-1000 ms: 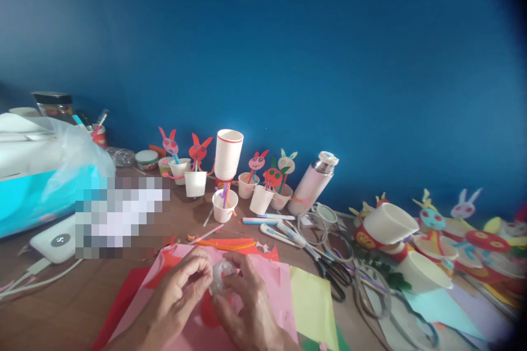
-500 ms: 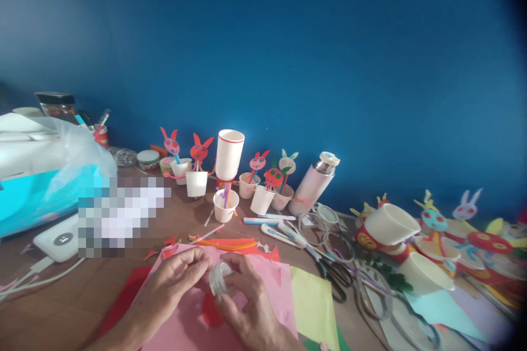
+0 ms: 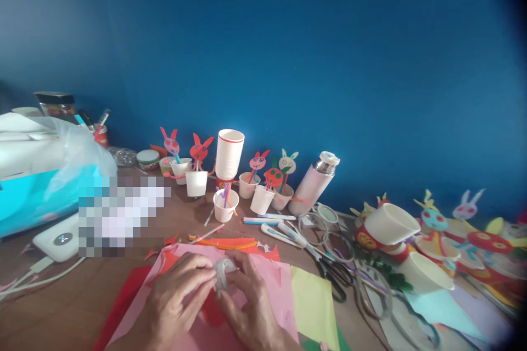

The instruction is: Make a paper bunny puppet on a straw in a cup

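A small roll of clear adhesive tape [image 3: 223,273] is held between my left hand [image 3: 177,296] and my right hand [image 3: 249,301], with the fingertips of both pressing on its rim. Part of the roll is hidden by my fingers. Both hands rest just above a pink paper sheet [image 3: 272,293], which lies over a red paper sheet [image 3: 125,301]. To the right of the pink sheet lies a pale yellow paper sheet [image 3: 313,307]. Thin orange paper strips [image 3: 224,243] lie just beyond my hands.
White paper cups with paper rabbit figures [image 3: 257,175] stand along the blue wall, beside a tall cup stack [image 3: 229,154] and a pink thermos [image 3: 313,184]. Black-handled scissors [image 3: 333,279] lie to the right. On the left are a white power bank [image 3: 57,238] and a plastic-wrapped turquoise box [image 3: 37,203].
The tape roll has turned in my fingers and now shows more of its open face. Both hands have shifted slightly around it, and my left hand has moved a little to the right.
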The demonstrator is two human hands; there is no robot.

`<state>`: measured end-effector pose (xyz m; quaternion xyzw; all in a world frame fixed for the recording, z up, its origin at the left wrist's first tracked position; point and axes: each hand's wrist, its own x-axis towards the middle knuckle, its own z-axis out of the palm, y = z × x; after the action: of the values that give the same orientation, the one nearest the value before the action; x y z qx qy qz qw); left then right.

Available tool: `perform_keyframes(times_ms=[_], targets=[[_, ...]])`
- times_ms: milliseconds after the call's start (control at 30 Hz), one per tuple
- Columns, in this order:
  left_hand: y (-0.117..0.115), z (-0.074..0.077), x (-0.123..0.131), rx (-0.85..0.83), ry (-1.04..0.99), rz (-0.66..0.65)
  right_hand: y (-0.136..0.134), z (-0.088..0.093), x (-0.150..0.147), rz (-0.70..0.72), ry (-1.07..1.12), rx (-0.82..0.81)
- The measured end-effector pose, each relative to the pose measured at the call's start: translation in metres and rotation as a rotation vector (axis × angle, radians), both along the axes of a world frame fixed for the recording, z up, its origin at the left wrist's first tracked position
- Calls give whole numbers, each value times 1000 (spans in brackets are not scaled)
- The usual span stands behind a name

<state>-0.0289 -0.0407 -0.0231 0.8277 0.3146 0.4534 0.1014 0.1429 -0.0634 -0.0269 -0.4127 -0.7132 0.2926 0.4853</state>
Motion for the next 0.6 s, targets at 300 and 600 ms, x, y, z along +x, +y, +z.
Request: perform_keyframes(times_ms=[300, 600], targets=[[-5, 1, 1, -166, -28, 66, -1, -5, -2, 9, 34, 17], [6, 18, -5, -1040, -354, -183, 0, -3, 7, 187, 174, 94]])
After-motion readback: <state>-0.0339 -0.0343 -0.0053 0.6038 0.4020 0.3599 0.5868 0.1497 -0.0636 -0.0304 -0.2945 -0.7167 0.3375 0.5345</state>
